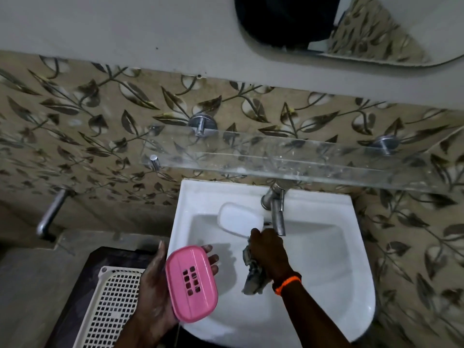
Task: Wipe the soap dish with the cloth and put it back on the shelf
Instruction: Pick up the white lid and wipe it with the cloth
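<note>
- Soap dish (191,284), pink with little holes in it, lies in the left hand (155,292), over the left rim of the sink (326,272).
- Left hand is open under the dish, with the thumb on the side away from the sink and the fingertips (213,259) poking out on the sink side.
- Right hand (268,249) is over the middle of the sink bowl, just under the tap (276,209).
- Right hand is closed around a cloth (253,275), which hangs down from the fist over the sink.
- Cloth looks grey and crumpled, with some darker marks on it.
- A white, rounded piece (239,218) sits at the back of the sink, just left of the tap. The right hand's fingers touch its near edge, but I cannot tell if they grip it.
- An orange band (287,283) goes around the right wrist, over the sink.
- A clear shelf (288,159) is on the wall above the sink, held by shiny round pegs.
- Leaf-pattern tiles (88,116) cover the wall behind the sink.
- A white basket (110,305) with many small holes sits left of the sink, close to the left hand.
- A mirror (351,33) hangs high above the sink.
</note>
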